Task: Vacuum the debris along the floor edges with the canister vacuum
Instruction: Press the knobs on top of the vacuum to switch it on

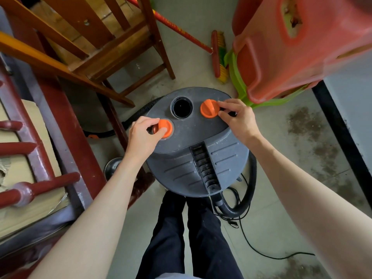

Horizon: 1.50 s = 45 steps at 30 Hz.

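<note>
Both hands on canister vacuum lid. My left hand grips left orange knob; right hand pinches right orange knob. Open black port between knobs. Hose curls right; dirt patches on floor.

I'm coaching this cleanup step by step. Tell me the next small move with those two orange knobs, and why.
Probably turn both knobs. The left hand grips the left orange knob and the right hand pinches the right orange knob on the grey vacuum lid. The round port between them is open and the hose trails on the floor, so no vacuuming has begun.
</note>
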Motion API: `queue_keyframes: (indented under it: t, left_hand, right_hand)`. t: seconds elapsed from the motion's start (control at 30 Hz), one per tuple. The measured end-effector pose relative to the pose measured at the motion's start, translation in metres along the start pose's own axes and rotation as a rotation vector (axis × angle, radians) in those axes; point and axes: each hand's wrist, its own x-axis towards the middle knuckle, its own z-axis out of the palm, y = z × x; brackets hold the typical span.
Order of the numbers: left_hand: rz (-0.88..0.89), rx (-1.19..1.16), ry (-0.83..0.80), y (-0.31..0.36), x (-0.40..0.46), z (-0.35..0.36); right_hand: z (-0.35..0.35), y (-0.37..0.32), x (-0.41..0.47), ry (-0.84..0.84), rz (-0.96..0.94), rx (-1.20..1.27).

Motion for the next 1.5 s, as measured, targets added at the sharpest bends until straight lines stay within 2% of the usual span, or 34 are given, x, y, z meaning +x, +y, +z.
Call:
queue_keyframes:
  t: [0.1, 0.2, 0.37, 0.63, 0.8, 0.87, 0.97, 1.03, 1.13, 1.23, 1.3, 1.5]
  left_hand:
    - [0.0, 0.004, -0.008, 0.0, -0.001, 0.0]
    - [0.003, 0.016, -0.028, -0.001, -0.002, -0.003]
    - [0.031, 0.013, -0.146, -0.003, -0.005, -0.012]
    - [0.011, -0.015, -0.119, -0.004, -0.005, -0.01]
    - [0.019, -0.023, -0.112, -0.004, -0.005, -0.009]
    - [0.014, -0.024, -0.11, -0.005, -0.005, -0.009]
    - [0.024, -0.026, -0.113, -0.006, -0.004, -0.008]
    - [0.033, -0.025, -0.113, -0.006, -0.003, -0.008]
    - [0.048, -0.023, -0.113, -0.008, -0.002, -0.008]
    - [0.065, -0.028, -0.109, -0.009, -0.002, -0.008]
    - [0.064, -0.035, -0.109, -0.008, -0.002, -0.009]
    - [0.057, -0.041, -0.103, -0.006, -0.001, -0.01]
  right_hand:
    - [0.003, -0.006, -0.003, 0.029, 0.004, -0.001]
    - [0.017, -0.011, -0.007, 0.087, -0.044, -0.119]
    - [0.026, -0.016, -0.004, 0.171, 0.008, -0.179]
    - [0.03, -0.009, -0.002, 0.205, -0.189, -0.396]
    - [0.029, -0.007, 0.0, 0.2, -0.314, -0.316]
    - [0.026, -0.009, 0.001, 0.175, -0.275, -0.287]
    - [0.011, -0.007, 0.009, 0.03, -0.205, -0.239]
    - [-0.003, -0.009, 0.017, -0.147, -0.259, -0.28]
    - [-0.018, -0.015, 0.035, -0.455, -0.354, -0.457]
    - [-0.028, -0.028, 0.057, -0.681, -0.317, -0.607]
    - [-0.03, -0.036, 0.065, -0.746, -0.35, -0.673]
    - [-0.036, -0.05, 0.068, -0.738, -0.441, -0.875]
